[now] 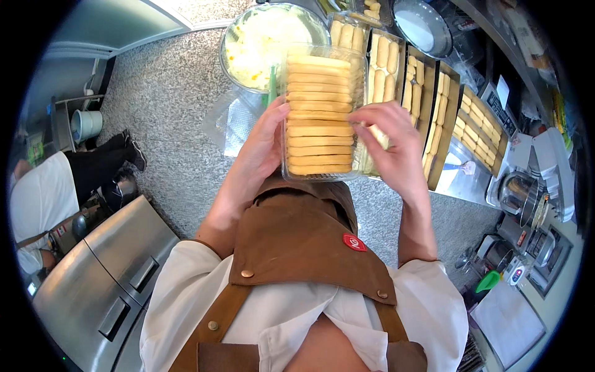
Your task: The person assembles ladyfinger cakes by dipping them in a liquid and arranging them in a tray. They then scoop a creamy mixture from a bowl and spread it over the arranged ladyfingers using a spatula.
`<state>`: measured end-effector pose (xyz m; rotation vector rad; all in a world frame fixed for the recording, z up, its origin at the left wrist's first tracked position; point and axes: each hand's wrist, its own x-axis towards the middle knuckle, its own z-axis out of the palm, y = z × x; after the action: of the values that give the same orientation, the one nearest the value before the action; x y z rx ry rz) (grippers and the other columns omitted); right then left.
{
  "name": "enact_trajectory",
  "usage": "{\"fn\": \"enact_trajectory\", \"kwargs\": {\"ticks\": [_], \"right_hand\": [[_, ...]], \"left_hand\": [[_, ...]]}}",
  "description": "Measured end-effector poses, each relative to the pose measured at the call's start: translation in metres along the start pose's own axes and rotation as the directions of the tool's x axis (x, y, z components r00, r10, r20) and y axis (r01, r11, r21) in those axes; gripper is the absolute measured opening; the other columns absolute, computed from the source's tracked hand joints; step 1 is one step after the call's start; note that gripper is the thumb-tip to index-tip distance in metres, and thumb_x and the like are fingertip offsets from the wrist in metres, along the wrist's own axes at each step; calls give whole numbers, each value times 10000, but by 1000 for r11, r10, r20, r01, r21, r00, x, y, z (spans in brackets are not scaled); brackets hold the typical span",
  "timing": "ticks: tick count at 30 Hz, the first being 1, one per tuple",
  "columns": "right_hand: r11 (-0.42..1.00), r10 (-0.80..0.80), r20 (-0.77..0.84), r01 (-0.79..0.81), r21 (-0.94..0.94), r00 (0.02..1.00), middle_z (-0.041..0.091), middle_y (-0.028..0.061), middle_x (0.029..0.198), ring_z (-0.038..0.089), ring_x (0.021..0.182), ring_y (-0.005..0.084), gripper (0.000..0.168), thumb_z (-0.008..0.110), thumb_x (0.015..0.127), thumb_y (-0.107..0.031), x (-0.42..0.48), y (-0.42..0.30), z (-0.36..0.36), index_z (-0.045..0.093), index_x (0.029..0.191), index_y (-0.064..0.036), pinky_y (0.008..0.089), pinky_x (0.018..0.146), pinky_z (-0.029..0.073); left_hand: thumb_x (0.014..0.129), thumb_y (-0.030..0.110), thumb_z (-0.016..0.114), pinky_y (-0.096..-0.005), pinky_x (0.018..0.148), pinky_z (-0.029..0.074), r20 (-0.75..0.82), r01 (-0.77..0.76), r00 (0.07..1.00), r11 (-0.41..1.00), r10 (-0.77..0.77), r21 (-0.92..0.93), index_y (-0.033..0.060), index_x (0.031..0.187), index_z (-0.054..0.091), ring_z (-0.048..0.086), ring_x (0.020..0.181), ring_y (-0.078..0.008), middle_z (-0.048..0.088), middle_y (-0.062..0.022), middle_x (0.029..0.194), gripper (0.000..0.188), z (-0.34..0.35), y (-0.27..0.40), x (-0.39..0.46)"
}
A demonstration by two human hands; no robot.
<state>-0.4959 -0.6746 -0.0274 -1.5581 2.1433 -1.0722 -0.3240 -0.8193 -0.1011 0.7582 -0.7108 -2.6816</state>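
Observation:
My left hand [263, 145] holds a clear plastic container [320, 178] by its left side, in front of my apron. Ladyfinger biscuits [319, 140] lie stacked in a row inside it. At the container's right side, my right hand [394, 142] has thumb and fingertips close together by the end of one biscuit; whether they grip it is hard to see. Behind the container stands a large metal bowl [231, 65] of pale cream, a green-handled tool [272, 83] at its edge. To the right, several rectangular trays [444, 135] hold rows of ladyfingers.
A spatula [460, 167] lies on the metal worktop [458, 185]. Beyond the trays is a bowl of white contents [418, 30]. A stand mixer [551, 172] with a metal bowl stands at right. Metal drawers [93, 297] and another person [44, 195] are at left.

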Motion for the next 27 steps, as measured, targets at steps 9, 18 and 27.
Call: {"fn": "enact_trajectory", "kwargs": {"ticks": [9,18,27], "right_hand": [[996,-89,232,94,-11,969,608,74,838,561,875,232,89,650,850,-145,13,19,-14,649,895,-68,345,785,359],[915,399,-332,-350,200,855,697,95,852,645,766,198,184,639,873,-171,92,254,-82,684,982,-29,332,728,490],[474,241,-466,-523,-709,851,688,133,932,656,905,343,230,633,827,-312,187,453,-66,655,969,-133,448,768,512]], "left_hand": [[985,244,455,-320,1043,396,-54,-25,998,1000,26,16,59,1397,377,487,1239,-170,500,-72,1359,458,20,-11,10],[986,379,421,-371,1019,421,-258,3,966,998,12,60,58,1384,390,504,1213,-218,507,-103,1341,513,23,-15,5],[922,391,547,-406,1045,407,-438,-68,898,997,44,-40,26,1427,312,468,1255,-259,436,-129,1405,666,31,-31,13]]}}
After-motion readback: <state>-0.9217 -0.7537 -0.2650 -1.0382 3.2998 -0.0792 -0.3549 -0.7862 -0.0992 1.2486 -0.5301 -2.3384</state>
